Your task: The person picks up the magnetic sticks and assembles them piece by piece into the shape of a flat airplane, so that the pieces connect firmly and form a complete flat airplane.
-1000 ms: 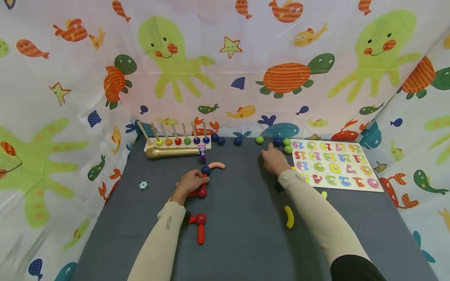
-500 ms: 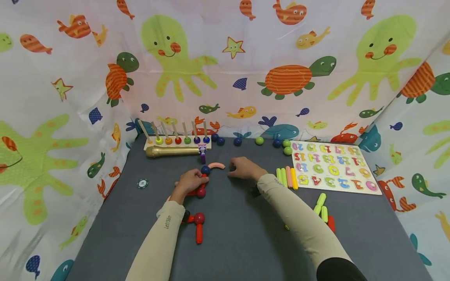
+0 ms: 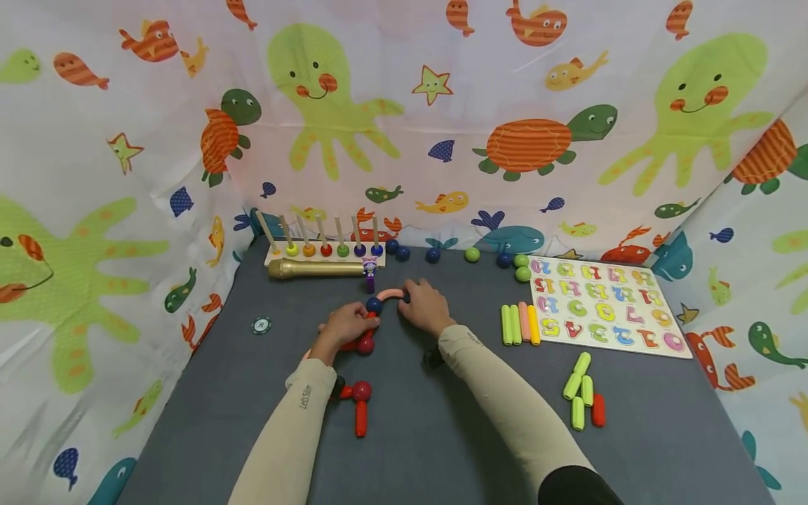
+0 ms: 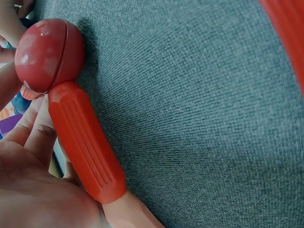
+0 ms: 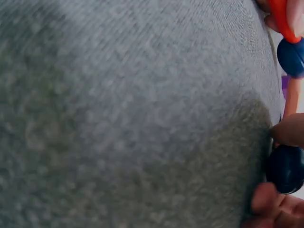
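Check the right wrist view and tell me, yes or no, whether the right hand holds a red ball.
No, the right hand holds a dark blue ball between its fingers.

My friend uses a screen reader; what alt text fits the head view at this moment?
A person's right hand holds a dark blue ball at the end of a curved pink stick, while the left hand grips a red stick. Beyond them stand wooden pegs; a number board lies to the right.
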Action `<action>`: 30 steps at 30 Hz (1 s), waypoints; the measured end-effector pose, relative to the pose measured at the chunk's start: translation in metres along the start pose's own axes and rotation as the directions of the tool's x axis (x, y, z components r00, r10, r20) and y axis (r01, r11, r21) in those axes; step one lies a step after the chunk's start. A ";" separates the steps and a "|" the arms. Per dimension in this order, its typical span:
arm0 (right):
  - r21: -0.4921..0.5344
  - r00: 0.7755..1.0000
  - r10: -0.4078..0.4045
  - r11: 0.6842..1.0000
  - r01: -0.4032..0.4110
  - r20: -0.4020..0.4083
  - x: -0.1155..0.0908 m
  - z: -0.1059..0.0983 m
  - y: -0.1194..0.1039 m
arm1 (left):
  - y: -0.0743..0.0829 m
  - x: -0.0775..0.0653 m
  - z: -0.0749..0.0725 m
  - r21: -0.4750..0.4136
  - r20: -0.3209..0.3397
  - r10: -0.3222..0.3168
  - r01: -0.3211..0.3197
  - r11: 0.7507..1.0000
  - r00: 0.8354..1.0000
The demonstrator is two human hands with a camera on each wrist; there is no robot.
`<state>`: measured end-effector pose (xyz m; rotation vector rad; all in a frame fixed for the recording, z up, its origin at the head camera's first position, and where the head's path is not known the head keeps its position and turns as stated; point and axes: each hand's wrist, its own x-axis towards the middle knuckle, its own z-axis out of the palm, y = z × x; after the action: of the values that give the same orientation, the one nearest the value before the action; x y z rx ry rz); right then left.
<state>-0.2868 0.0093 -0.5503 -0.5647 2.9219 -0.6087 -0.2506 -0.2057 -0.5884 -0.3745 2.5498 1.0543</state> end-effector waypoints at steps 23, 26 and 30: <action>0.367 0.996 -0.072 0.926 0.087 -0.055 -0.016 -0.002 0.028 | 0.038 -0.062 -0.020 0.013 -0.019 0.026 -0.026 1.000 0.999; 0.393 0.996 -0.076 0.916 0.086 -0.041 -0.019 -0.005 0.029 | 0.036 -0.061 -0.019 0.024 -0.027 0.031 -0.030 0.999 0.999; 0.393 0.997 -0.077 0.917 0.073 -0.007 -0.021 -0.007 0.031 | 0.036 -0.061 -0.018 0.037 -0.026 0.033 -0.032 0.999 0.999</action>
<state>-0.2790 0.0460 -0.5554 -0.6231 2.6633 -1.1626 -0.2135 -0.1875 -0.5284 -0.3410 2.6035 1.0198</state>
